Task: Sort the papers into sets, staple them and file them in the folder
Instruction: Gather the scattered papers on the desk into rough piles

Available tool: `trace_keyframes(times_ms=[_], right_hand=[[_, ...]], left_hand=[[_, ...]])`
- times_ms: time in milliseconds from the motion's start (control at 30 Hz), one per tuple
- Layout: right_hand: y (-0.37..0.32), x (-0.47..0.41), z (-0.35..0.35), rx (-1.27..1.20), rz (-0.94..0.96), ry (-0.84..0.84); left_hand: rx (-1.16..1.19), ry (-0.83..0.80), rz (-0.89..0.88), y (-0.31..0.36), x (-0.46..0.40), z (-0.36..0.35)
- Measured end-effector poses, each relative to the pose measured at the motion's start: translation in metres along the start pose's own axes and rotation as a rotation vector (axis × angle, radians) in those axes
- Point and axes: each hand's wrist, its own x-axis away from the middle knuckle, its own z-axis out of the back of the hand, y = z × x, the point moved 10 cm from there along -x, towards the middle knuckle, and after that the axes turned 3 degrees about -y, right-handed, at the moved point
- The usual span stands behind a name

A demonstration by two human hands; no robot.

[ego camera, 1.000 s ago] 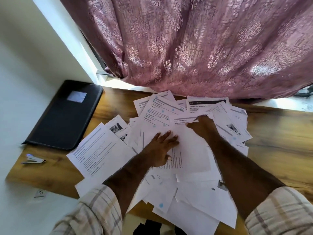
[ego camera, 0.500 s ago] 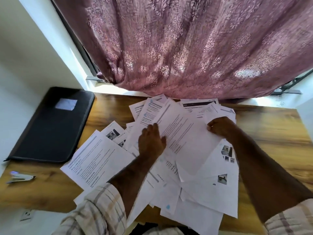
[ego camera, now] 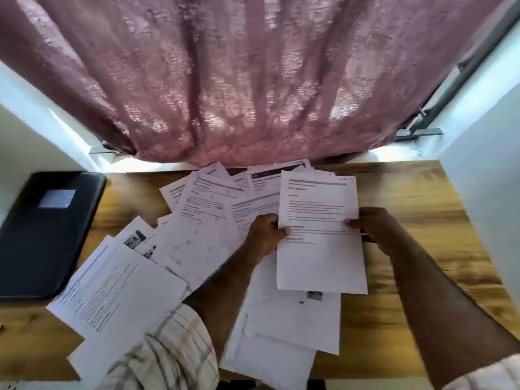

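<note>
Here the print on every page is too blurred to read; only grey lines of text, blue dots and small dark photographs can be made out. The left hand [ego camera: 266, 235] and the right hand [ego camera: 375, 230] both hold one white printed sheet [ego camera: 319, 235] upright in front of the person, above the wooden surface [ego camera: 408, 220]. The left thumb lies over the sheet's left edge and the right fingers [ego camera: 355, 222] pinch its right edge; the remaining fingers of both hands are hidden behind the paper. Beneath and to the left, a loose heap of white printed papers [ego camera: 197, 235] overlaps, so most pages show only in part, and the nearest ones are cut off by the bottom of the view and by a checked sleeve [ego camera: 174, 347]. A black closed folder with a pale label [ego camera: 47, 232] lies flat at the far left of the surface, apart from the heap, its left side cut off; its contents cannot be seen. A mauve patterned curtain [ego camera: 253, 80] hangs behind and covers the far edge of the papers.
</note>
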Motion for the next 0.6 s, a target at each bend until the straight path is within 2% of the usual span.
trace_keyframes(times_ms=[133,233,333,433,533,600], right_hand=[[0.017,-0.010,0.090,0.103,0.027,0.221],[0.013,-0.006,0.146,0.229,0.097,0.351],[0.006,0.000,0.177,0.577,0.156,0.460],[0.014,-0.008,0.175,0.880,0.182,0.408],[0.034,-0.021,0.168,0.986,0.129,0.280],[0.039,-0.024,0.165,1.045,0.123,0.267]], left_hand=[[-0.326,0.085,-0.065,0.047,-0.017,-0.067],[-0.335,0.079,-0.074,0.075,-0.032,-0.128],[-0.337,0.105,-0.035,0.091,-0.051,-0.179],[-0.345,0.119,-0.006,0.102,-0.067,-0.214],[-0.365,0.104,-0.001,0.112,-0.080,-0.238],[-0.375,0.100,-0.008,0.118,-0.085,-0.245]])
